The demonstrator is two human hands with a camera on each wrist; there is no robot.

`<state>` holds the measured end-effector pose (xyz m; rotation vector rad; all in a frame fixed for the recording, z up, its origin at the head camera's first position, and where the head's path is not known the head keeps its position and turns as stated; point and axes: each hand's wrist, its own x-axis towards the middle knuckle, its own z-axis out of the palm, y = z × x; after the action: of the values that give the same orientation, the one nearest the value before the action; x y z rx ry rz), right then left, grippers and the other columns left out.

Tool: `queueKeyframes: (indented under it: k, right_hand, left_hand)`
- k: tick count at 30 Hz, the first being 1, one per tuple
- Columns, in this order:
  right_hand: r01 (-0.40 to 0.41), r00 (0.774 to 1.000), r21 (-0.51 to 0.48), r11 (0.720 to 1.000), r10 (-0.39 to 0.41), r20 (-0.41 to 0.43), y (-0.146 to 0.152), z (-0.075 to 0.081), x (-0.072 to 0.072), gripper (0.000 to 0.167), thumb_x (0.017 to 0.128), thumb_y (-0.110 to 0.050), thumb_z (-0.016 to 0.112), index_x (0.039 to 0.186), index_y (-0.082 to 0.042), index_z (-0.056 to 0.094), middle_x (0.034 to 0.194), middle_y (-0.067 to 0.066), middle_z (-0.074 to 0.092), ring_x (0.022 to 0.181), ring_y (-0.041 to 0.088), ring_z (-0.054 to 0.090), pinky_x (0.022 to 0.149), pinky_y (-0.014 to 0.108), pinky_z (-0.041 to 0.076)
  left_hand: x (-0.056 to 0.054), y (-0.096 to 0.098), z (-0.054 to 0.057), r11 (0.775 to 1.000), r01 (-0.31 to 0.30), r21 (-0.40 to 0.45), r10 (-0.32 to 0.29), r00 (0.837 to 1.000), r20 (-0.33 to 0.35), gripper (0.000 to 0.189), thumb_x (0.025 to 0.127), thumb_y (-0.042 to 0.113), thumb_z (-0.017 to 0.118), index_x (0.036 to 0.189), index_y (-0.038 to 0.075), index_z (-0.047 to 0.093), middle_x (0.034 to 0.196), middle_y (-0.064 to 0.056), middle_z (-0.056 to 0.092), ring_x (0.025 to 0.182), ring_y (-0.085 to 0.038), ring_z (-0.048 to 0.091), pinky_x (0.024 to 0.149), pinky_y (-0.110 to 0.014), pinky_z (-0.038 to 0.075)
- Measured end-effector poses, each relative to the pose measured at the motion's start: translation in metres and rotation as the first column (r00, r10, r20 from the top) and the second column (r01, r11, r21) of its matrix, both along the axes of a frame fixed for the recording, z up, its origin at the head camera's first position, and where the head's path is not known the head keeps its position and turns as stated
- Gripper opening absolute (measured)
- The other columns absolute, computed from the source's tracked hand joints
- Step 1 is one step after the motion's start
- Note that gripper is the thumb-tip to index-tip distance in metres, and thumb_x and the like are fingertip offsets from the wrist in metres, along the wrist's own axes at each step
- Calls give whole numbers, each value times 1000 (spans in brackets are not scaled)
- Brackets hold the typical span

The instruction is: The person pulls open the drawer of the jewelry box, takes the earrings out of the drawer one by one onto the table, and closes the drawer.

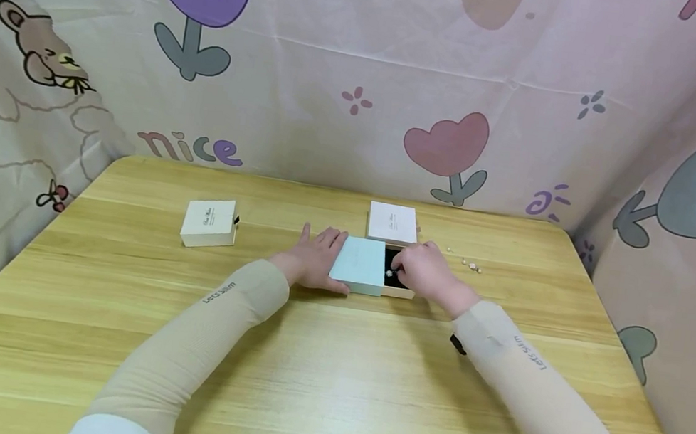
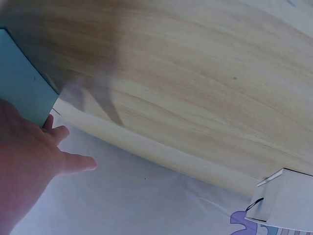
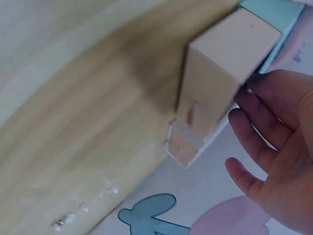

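A turquoise box (image 1: 359, 261) lies on the table with its black-lined drawer (image 1: 399, 292) pulled partway out on the right. My left hand (image 1: 317, 260) holds the box at its left end, thumb along the near side and fingers at the far side. Over the drawer, my right hand (image 1: 425, 272) reaches in with bent fingers. A small sparkling piece of jewellery (image 1: 389, 273) shows at its fingertips, pinched between thumb and forefinger; the hand hides part of it. In the right wrist view, the drawer's pale end (image 3: 210, 88) has a small pull tab.
Behind the turquoise box stands a white box (image 1: 392, 222) with printed lettering. Another white box (image 1: 208, 222) with a dark pull ribbon sits at the left. Several small shiny pieces (image 1: 473, 266) lie on the table to the right. A printed cloth (image 1: 308, 112) hangs behind the table.
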<state>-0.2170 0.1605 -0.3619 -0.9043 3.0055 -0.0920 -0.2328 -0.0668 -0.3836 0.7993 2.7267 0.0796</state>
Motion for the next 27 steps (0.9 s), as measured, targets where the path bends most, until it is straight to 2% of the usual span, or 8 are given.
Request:
queueKeyframes:
  k: [6, 14, 19, 27]
  right_hand:
    - [24, 999, -32, 999, -25, -30, 9, 18, 0, 18, 81, -6, 62, 91, -10, 76, 92, 2, 74, 87, 21, 68, 88, 48, 43]
    - [136, 991, -101, 986, -136, 10, 43, 38, -6, 18, 83, -5, 60, 95, -5, 74, 94, 9, 73, 89, 26, 68, 92, 52, 40]
    - [209, 978, -93, 973, -207, 26, 67, 39, -13, 20, 85, -6, 58, 99, -1, 72, 97, 14, 72, 90, 29, 67, 90, 49, 44]
    - [319, 946, -83, 944, -312, 81, 96, 30, -15, 22, 85, -6, 56, 100, 2, 70, 98, 19, 70, 91, 33, 65, 89, 49, 45]
  left_hand:
    - [-1, 0, -2, 1000, -4, 4, 4, 1000, -3, 110, 78, 69, 55, 150, 3, 4, 155, -16, 14, 145, -31, 13, 111, -64, 2]
    - [-1, 0, -2, 1000, -2, -2, 2, 1000, -2, 111, 78, 70, 55, 150, 3, 4, 155, -16, 14, 145, -31, 13, 111, -64, 2]
    - [-1, -1, -2, 1000, -6, -2, 6, 1000, -3, 111, 78, 69, 56, 150, 3, 4, 155, -16, 13, 145, -31, 13, 111, -64, 2]
    - [-1, -1, -2, 1000, 5, 2, -5, 1000, -15, 111, 78, 69, 56, 150, 2, 5, 155, -17, 14, 145, -31, 14, 111, -65, 3]
